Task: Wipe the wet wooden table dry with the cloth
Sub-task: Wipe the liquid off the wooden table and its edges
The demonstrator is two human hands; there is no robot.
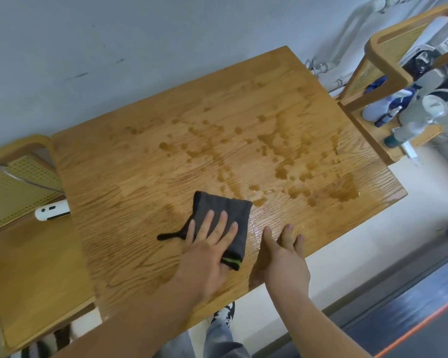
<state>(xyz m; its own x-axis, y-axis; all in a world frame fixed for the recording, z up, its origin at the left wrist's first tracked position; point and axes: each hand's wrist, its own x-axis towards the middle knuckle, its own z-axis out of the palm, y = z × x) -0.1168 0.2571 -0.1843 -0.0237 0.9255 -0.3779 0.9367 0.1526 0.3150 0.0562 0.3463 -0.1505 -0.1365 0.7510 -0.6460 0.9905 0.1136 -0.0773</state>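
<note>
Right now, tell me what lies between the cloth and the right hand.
In the head view, only a bare strip of wet, glossy wooden table separates the grey cloth from the right hand.

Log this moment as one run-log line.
left hand: flat on grey cloth | right hand: resting on table near edge | water: puddles across middle and right | status: not yet dry

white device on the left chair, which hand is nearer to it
Left. The left hand, flat on the cloth, lies right of the white device; the right hand rests farther right, at the near edge of the table.
</note>
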